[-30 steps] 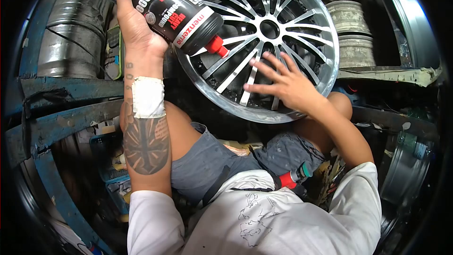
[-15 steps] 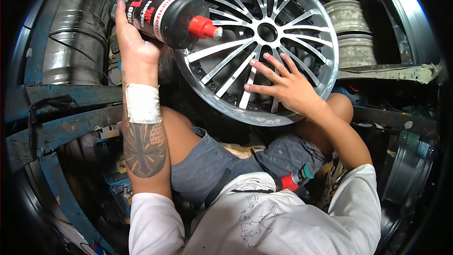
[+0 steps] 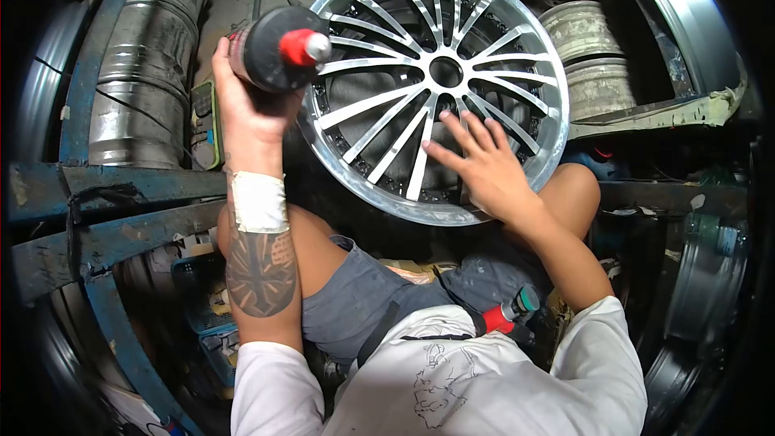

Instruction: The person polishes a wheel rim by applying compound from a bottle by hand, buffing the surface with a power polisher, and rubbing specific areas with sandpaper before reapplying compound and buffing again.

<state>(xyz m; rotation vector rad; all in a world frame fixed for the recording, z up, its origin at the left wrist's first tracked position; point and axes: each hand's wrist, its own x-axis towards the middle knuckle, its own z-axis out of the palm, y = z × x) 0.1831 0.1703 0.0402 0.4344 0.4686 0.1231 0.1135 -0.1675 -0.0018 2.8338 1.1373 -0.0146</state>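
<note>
My left hand (image 3: 257,113) is wrapped round a black bottle of polishing compound (image 3: 268,52), held up over the left side of the wheel rim. The bottle's red nozzle with a pale tip (image 3: 307,48) points toward the camera and to the right. Below it leans the multi-spoke alloy wheel rim (image 3: 400,145), with bright silver spoke faces, dark gaps and a shiny lip, in front of my knees. My right hand (image 3: 494,168) lies on its lower right spokes, fingers spread and holding nothing.
Stacked metal rims (image 3: 149,56) stand at the left, and more rims (image 3: 593,56) at the right. Blue metal frame bars (image 3: 145,186) run beside my left arm. A red tool with a green end (image 3: 499,319) lies near my lap. A blue basket (image 3: 198,295) sits lower left.
The bottle has moved left and down a little and turned so its nozzle faces the camera more and its label is mostly hidden. My right hand has shifted slightly downward, still spread.
</note>
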